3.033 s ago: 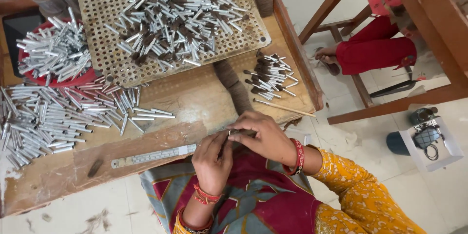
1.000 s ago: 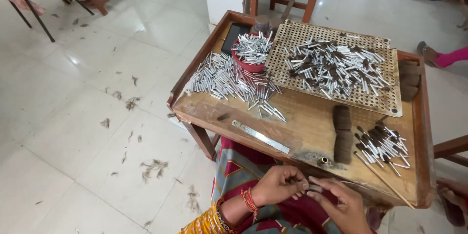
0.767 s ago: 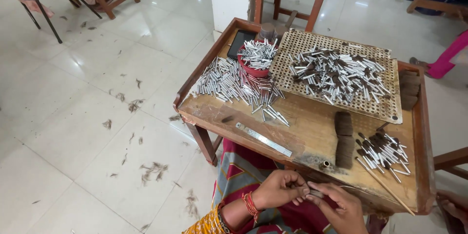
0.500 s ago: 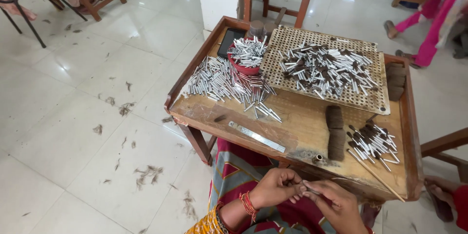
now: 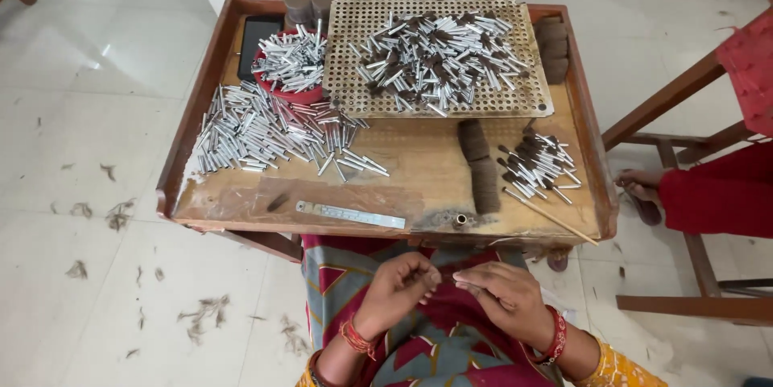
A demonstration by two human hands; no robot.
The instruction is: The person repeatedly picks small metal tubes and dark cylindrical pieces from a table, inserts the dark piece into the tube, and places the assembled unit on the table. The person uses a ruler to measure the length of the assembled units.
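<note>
My left hand (image 5: pixel 400 285) and my right hand (image 5: pixel 503 295) meet over my lap, just below the front edge of the wooden tray table (image 5: pixel 192 109). Their fingertips pinch a small dark tuft of fibre (image 5: pixel 444 277) between them; whether a tube is held with it is hidden. On the table lie a heap of silver metal tubes (image 5: pixel 266 129), a red bowl (image 5: pixel 287 91) full of more tubes, and a perforated board (image 5: pixel 515 101) covered with tubes that carry dark tufts. A steel ruler (image 5: pixel 350 215) rests near the front edge.
A smaller pile of tufted tubes (image 5: pixel 538 165), dark fibre rolls (image 5: pixel 479 165) and a thin wooden stick (image 5: pixel 551 217) lie at the right. Another person in red (image 5: pixel 713 194) sits beside a wooden frame (image 5: pixel 684 89) on the right. Fibre scraps (image 5: pixel 121 214) litter the white tile floor.
The view has swung so the table now sits square ahead and closer. Both hands stay together over my lap, still working the dark tuft.
</note>
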